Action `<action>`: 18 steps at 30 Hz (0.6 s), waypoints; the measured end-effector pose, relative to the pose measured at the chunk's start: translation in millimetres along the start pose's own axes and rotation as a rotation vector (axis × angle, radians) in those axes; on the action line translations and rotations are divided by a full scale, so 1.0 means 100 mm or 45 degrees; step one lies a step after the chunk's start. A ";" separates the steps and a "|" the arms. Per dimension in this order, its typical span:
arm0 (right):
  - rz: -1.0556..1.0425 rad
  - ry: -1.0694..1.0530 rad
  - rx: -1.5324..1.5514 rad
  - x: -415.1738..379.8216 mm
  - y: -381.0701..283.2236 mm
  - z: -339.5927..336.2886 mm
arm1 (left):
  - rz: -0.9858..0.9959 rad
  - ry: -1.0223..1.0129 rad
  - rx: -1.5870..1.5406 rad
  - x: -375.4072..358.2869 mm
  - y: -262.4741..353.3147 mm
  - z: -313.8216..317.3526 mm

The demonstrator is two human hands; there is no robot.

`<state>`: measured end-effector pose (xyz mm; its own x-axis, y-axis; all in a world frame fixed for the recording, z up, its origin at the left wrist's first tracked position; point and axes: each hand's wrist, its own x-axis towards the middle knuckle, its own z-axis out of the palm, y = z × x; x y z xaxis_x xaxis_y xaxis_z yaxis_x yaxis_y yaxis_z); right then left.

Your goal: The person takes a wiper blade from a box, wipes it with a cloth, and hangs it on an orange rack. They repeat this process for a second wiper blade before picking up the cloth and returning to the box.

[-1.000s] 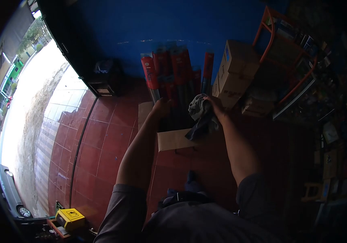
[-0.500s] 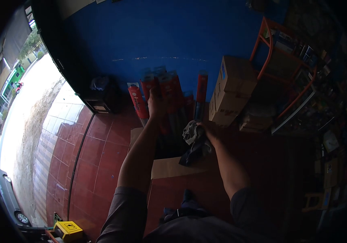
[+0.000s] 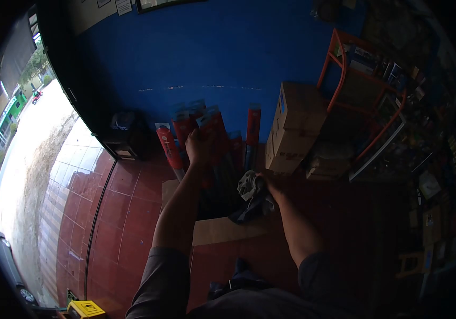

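Several long red-topped packages stand upright in an open cardboard box on the floor. My left hand is at the upper part of these packages, its fingers bent against them; whether it grips one is too dark to tell. In my right hand is a bunched grey and dark cloth, hanging over the right side of the box. One red package leans at the left of the group, and another red package stands apart at the right.
Brown cartons are stacked against the blue wall. Right of them stands an orange-framed rack with goods. A dark box sits by the doorway at left. A yellow box is at the lower left.
The view has shifted, so the packages and wall sit lower and further left. My left hand's fingers have moved slightly on the packages. The cloth remains in my right hand.
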<state>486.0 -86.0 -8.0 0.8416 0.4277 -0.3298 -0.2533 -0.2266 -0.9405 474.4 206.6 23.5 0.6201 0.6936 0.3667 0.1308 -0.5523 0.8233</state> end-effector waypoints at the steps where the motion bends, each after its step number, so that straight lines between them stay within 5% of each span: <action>1: -0.016 0.003 -0.041 -0.06 -0.04 0.01 | 0.044 -0.033 0.029 -0.10 0.06 -0.04; 4: -0.039 0.014 -0.197 -0.27 -0.23 0.01 | -0.060 -0.197 -0.308 -0.58 0.21 -0.08; 10: 0.054 -0.120 0.127 0.00 0.33 0.07 | -0.099 -0.491 0.069 -1.51 -0.92 0.29; 14: 0.057 -0.104 0.126 -0.13 0.36 0.07 | -0.120 -0.586 -0.075 -1.53 -0.97 0.16; 18: -0.176 -0.036 0.046 -0.16 0.44 0.03 | 0.060 -0.573 -0.177 -0.85 -0.24 -0.32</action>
<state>460.0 -100.0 -43.9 0.8561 0.4772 -0.1984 -0.1533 -0.1321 -0.9793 394.2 175.5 -13.2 0.9006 0.3829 0.2057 0.0090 -0.4897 0.8719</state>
